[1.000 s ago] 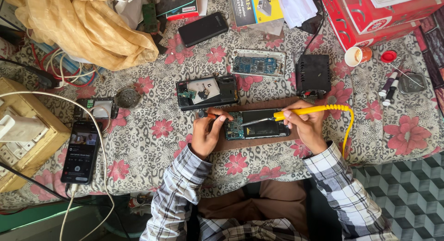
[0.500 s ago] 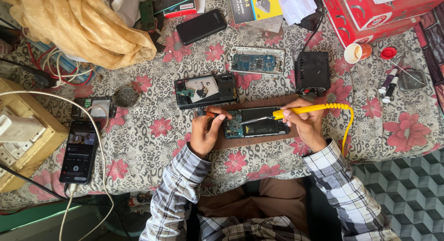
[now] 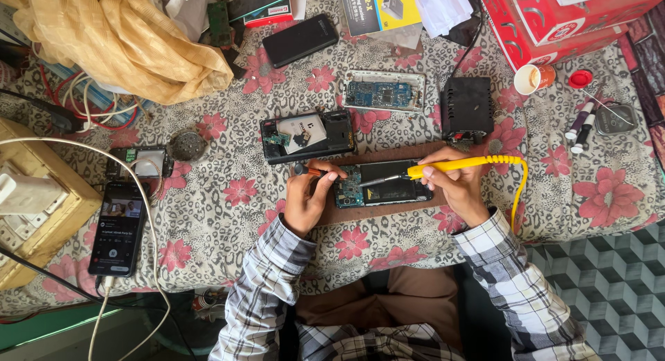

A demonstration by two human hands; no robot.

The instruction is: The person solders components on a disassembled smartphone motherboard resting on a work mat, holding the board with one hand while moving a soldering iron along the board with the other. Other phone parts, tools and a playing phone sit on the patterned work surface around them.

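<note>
Our opened black phone with its exposed green circuit board [image 3: 383, 186] lies flat on a brown rectangular work mat [image 3: 367, 210] at the near edge of the desk covered in leopard-print cloth with pink flowers [image 3: 228, 215], placed close to the body, probably so both forearms can rest. Our right hand [image 3: 454, 184] is closed around the yellow-handled soldering iron [image 3: 443, 168], held pen-fashion and nearly level, its metal tip on the board's right edge; this low angle likely steadies the tip. The yellow cord [image 3: 518, 191] loops off the desk edge, clear of the work. Our left hand [image 3: 308, 195] pinches a thin red-and-dark tool [image 3: 308, 170]; whether it touches the board we cannot tell. Just behind the mat lie a second black phone body with loose parts [image 3: 307, 135] and a black boxy power unit [image 3: 466, 109]. Further back: a stripped phone frame showing a blue board [image 3: 383, 92]. At left a lit smartphone on a white cable [image 3: 118, 226] runs video.
</note>
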